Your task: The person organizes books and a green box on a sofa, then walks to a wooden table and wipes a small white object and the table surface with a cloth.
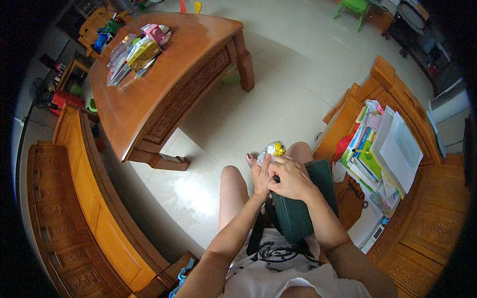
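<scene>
My two hands are together above my lap. My left hand [261,176] is at the lower end of a crinkled silver packet [267,152] and appears to hold it. A yellow figure or print [278,149] shows on the packet's right side. My right hand [291,177] is bent over beside the left, its thumb and fingers drawn in near the left fingers; whether something is pinched there is hidden. Beneath my right wrist, a dark green case or bag [294,214] rests on my right thigh, partly covered by the forearm. A black strap [255,232] lies to its left.
A carved wooden table [179,56] with plastic bags and packages [139,56] stands ahead left. To my right, books and papers [372,149] are piled on wooden furniture. A wooden bench [100,208] runs along the left. Farther off is a green stool [353,8].
</scene>
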Tool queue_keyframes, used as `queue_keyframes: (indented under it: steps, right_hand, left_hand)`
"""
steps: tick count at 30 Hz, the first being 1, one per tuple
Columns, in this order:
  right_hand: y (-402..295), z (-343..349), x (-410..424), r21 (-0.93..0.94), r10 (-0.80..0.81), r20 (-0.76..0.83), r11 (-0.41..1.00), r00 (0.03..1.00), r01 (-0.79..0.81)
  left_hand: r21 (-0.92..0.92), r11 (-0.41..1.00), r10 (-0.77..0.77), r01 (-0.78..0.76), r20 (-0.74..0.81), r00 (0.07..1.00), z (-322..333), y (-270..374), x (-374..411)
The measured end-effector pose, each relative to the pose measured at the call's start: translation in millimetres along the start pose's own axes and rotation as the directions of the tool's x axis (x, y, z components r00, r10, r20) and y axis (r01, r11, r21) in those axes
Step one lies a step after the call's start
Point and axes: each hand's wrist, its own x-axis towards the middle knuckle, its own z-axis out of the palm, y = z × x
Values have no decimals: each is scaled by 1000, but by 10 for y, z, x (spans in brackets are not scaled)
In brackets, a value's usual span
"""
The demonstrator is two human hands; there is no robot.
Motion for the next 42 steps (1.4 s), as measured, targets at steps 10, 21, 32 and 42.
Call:
queue_keyframes:
  steps: [10,21,32,42]
  right_hand:
    - [40,-161,-18,97,45,42,994,998,-49]
    - [481,-869,-20,876,-128,153,476,980,-75]
    - [652,-956,-90,975,-41,182,138,983,-175]
    - [822,-944,-94,978,-130,124,183,984,-99]
  left_hand:
    - [89,995,51,-52,15,999,51,105,-33]
    - [-50,992,-123,119,-103,987,-187,-55,-102]
    - [266,964,-48,26,79,996,-303,206,-82]
    - [-819,468,8,331,379,926,-618,1361,-99]
